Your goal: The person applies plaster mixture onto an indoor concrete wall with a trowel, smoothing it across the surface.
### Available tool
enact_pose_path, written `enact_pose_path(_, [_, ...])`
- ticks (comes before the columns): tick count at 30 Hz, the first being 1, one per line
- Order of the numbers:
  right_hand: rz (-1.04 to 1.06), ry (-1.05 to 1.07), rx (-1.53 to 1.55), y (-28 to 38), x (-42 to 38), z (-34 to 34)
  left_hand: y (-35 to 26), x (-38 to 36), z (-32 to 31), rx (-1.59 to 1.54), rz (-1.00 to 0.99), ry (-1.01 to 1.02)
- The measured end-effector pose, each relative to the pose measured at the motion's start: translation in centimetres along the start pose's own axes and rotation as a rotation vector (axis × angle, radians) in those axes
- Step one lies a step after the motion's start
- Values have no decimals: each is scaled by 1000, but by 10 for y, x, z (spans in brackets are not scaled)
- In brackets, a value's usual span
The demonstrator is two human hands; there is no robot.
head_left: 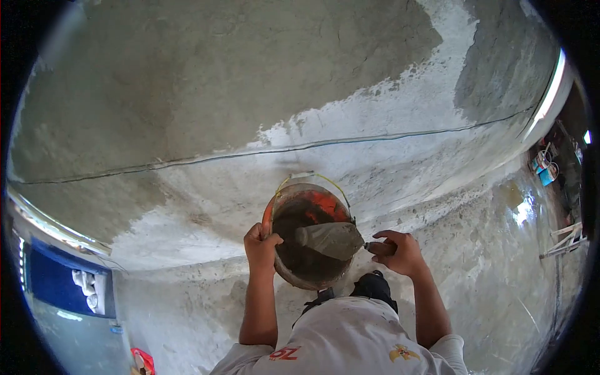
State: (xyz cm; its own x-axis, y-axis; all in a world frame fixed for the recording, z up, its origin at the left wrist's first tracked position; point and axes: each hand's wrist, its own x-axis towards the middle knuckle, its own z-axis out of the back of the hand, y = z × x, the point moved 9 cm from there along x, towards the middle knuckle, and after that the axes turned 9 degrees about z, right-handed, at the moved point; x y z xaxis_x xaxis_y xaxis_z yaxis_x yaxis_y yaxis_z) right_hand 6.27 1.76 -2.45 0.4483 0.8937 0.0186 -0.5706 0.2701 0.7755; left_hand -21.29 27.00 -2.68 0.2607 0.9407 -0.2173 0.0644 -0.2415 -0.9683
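Note:
My left hand [262,246] grips the left rim of an orange bucket [267,220], thumb over the inside edge. Grey wet mortar [300,253] lies inside the bucket and coats its walls. In my right hand [400,252] is the handle of a trowel [334,240], fingers closed around it. The trowel's blade is over the bucket's opening and smeared with mortar; a lump sits at its left end. The bucket's yellowish wire handle [334,184] stands up on the far side.
Ahead is a wall [250,75], partly covered with darker grey plaster, with a cable [300,147] running across it. Blue buckets [547,175] and a wooden stand [565,240] are at the right. A blue doorway [53,275] with white sacks and a red bag [144,360] appear at the left.

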Motion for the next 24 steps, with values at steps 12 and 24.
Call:
enact_pose_path(12, [126, -24, -49, -56, 14, 53, 1, -26, -66, -48, -7, -83])
enact_pose_path(24, [288, 160, 124, -149, 40, 162, 33, -79, -172, -152, 4, -302])
